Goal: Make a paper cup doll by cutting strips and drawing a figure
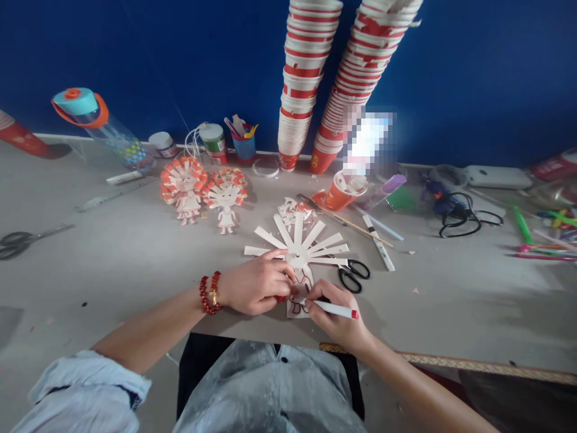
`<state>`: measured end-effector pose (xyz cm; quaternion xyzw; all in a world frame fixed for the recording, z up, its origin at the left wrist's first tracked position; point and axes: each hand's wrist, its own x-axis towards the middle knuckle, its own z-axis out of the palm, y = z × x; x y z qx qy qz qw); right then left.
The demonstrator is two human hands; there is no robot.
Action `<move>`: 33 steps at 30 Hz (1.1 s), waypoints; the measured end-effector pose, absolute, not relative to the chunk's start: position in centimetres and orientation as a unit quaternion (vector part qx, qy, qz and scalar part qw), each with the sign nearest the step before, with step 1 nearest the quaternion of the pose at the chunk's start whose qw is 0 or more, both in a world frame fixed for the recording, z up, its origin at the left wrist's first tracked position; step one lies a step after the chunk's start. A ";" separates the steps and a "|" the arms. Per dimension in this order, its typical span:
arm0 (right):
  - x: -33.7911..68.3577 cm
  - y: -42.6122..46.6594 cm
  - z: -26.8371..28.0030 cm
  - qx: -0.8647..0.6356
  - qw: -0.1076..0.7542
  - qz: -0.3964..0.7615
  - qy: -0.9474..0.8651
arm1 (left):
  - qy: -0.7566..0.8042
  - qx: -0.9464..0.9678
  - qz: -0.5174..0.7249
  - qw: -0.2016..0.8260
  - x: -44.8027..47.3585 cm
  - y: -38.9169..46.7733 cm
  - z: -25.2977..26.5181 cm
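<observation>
My right hand (336, 310) grips a white marker (336, 309) with a red end, its tip at a small paper (297, 308) bearing a red-outlined figure. My left hand (259, 282) lies over the paper's left side, fingers spread, one reaching onto a white paper cut into radiating strips (297, 243). A small red piece (280, 298) shows beneath that hand; its kind is hidden. Black-handled scissors (354, 276) lie right of the strips, blades partly covered. Two paper dolls with orange-and-white fringed heads, a left doll (187, 192) and a right doll (226, 207), rest farther back.
Two tall paper-cup stacks, a left stack (304, 72) and a right stack (351, 78), rise against the blue wall (180, 54). A red cup of scraps (341, 191), a capped marker (378, 243) and a water bottle (112, 132) stand or lie around. Other scissors (31, 239) are far left.
</observation>
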<state>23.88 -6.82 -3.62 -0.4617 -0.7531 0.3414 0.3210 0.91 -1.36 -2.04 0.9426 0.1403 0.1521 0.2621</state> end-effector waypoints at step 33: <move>24.2 -7.1 -3.5 -0.469 0.337 0.342 -0.742 | 0.138 0.937 0.165 0.275 0.9 -1.4 -2.1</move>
